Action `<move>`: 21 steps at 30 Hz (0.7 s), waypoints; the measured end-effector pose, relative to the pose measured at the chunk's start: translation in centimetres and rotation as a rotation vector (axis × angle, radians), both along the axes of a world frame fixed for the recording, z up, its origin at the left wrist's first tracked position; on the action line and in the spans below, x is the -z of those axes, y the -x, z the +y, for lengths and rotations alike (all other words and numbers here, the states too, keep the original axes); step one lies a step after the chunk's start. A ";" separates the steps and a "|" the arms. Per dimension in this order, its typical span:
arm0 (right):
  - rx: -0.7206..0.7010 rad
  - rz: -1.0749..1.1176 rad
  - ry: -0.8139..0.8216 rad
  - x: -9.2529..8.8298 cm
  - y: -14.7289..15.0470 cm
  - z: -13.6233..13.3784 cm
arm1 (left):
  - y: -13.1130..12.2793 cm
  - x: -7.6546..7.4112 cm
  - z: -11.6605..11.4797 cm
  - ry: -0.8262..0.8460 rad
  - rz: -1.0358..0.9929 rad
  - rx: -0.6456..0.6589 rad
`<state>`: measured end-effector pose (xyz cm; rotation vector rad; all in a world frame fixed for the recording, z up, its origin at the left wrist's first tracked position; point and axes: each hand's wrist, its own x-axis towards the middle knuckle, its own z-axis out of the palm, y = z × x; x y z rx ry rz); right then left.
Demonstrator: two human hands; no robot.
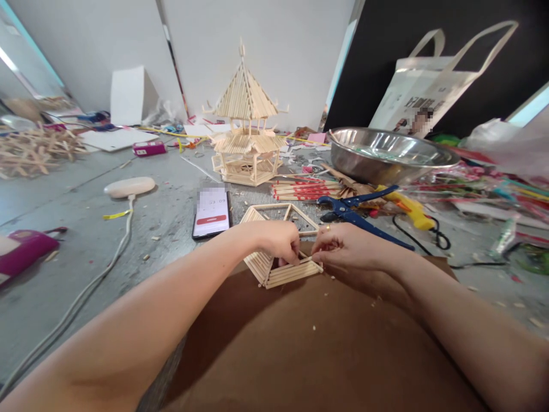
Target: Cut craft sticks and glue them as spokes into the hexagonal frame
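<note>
A six-sided frame of pale wooden sticks lies low in front of me, with stick rows filling its near and left sides. My left hand reaches over it from the left. Its fingers are curled down inside the near side and closed on the stick row there. At the near right corner, my right hand is pinched at the end of a thin wooden stick along the top of that row. The fingertips partly hide the contact. Brown cardboard lies under the near part of the frame.
Behind the frame stands a tiered stick pagoda. A phone lies to the left, blue pliers and a yellow-handled tool to the right. Farther off are red-tipped sticks, a metal basin and a white corded device.
</note>
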<state>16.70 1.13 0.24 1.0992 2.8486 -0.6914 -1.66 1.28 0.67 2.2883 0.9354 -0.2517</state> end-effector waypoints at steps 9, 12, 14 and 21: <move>-0.039 0.009 -0.097 0.1 0.5 -0.4 | 0.0 -0.1 -0.1 -0.001 -0.008 0.011; -0.038 0.010 -0.093 0.1 0.5 -0.4 | 0.0 0.0 0.0 -0.008 -0.019 0.017; -0.032 0.013 -0.088 0.1 0.5 -0.4 | 0.0 0.1 0.0 -0.004 -0.015 0.015; -0.038 0.024 -0.080 0.4 0.3 -0.4 | 0.0 -0.1 0.0 0.009 -0.016 0.012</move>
